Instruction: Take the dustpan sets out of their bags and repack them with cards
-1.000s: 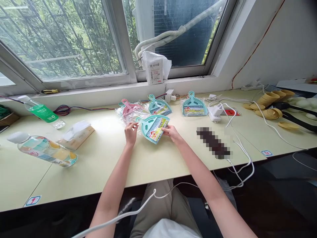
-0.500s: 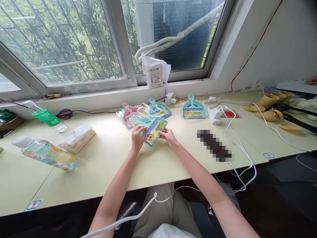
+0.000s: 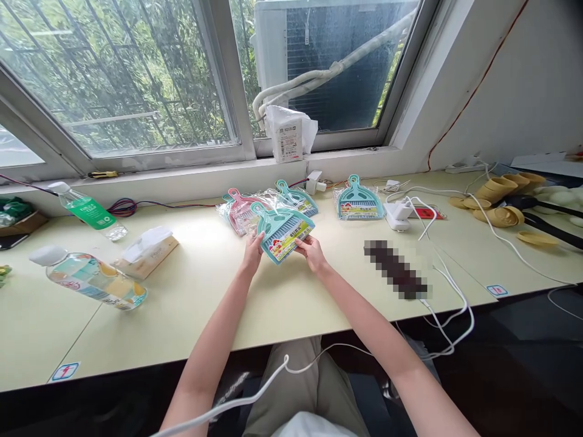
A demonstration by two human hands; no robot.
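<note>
Between my two hands I hold a teal mini dustpan and brush set in clear wrap, with a yellow printed label, its handle tilted up and away from me. My left hand grips its left edge, and my right hand pinches its lower right corner. Just behind it lie a pink dustpan set and another teal dustpan set, partly covered by it and by wrapping. A further teal dustpan set lies apart on the right.
Two bottles and a tissue pack are on the table's left. A white charger with cables, a blurred dark object and tan cups occupy the right. A wrapped box stands on the sill.
The held dustpan set has turned so its face and handle show more fully toward me. My left hand has shifted from its front to its left edge. The view moved slightly.
</note>
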